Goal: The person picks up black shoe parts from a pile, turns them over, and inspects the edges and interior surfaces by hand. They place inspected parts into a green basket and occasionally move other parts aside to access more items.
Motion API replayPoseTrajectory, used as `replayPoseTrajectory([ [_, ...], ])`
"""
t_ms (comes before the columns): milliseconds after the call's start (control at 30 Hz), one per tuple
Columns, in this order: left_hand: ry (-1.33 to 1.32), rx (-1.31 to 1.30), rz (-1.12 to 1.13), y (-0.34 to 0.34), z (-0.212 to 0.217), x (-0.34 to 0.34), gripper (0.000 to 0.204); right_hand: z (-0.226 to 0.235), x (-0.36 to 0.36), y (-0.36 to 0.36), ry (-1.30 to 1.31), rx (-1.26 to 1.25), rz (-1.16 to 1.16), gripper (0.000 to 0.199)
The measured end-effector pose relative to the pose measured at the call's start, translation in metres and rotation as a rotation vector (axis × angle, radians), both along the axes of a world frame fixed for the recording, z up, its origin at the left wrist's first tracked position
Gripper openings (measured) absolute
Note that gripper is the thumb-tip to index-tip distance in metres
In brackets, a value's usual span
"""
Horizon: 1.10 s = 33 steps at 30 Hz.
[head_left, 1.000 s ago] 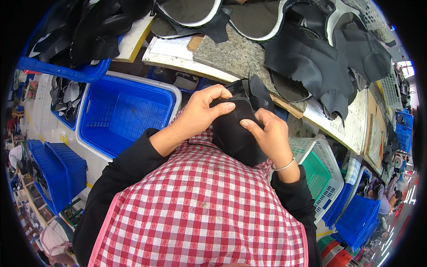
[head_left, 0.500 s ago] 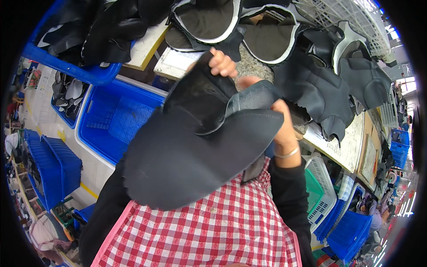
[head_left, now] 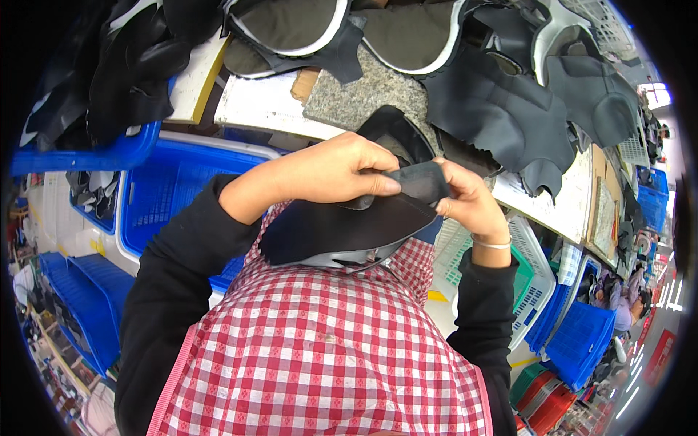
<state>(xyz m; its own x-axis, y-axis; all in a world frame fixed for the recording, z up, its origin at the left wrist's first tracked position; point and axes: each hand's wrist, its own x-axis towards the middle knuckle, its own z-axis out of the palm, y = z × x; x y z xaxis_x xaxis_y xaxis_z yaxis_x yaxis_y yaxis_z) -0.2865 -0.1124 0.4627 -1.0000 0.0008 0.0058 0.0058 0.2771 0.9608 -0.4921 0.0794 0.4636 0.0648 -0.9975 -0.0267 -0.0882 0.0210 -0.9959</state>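
The black piece (head_left: 327, 227), spread wide 0.5 s ago, is now held narrower at the checked apron's (head_left: 327, 327) 12 o'clock; work seemingly centres on its grey flap (head_left: 425, 182). Left hand (head_left: 342, 171) pinches at 1 o'clock, right hand (head_left: 472, 200) at 3.

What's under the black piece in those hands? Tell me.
Below the black piece, the red-and-white checked apron shows along its lower edge. Whatever lies directly underneath is covered and can't be seen.
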Motion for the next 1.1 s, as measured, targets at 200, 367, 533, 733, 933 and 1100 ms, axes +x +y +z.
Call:
replayPoseTrajectory([
  [200,-0.021,0.056,0.403,0.037,-0.052,0.038,0.017,0.014,0.042,0.018,0.688,-0.124,0.198,0.024],
  [367,-0.275,0.961,1.045,0.041,-0.091,0.067,0.027,0.017,0.027,0.034,0.680,-0.224,0.180,0.023],
  [533,-0.250,0.429,0.661,0.024,-0.016,0.096,0.023,0.016,0.005,0.038,0.539,-0.045,-0.041,0.026],
  [733,-0.070,-0.058,0.192,0.105,0.034,0.099,0.039,0.016,0.002,0.029,0.550,0.004,0.000,0.028],
  [933,0.284,0.159,0.628,0.089,-0.001,0.043,0.059,0.016,0.008,0.030,0.696,-0.041,0.078,0.037],
  [1100,0.205,-0.141,0.229,0.104,-0.027,0.013,0.055,0.013,0.020,0.035,0.791,0.043,-0.054,0.046],
])
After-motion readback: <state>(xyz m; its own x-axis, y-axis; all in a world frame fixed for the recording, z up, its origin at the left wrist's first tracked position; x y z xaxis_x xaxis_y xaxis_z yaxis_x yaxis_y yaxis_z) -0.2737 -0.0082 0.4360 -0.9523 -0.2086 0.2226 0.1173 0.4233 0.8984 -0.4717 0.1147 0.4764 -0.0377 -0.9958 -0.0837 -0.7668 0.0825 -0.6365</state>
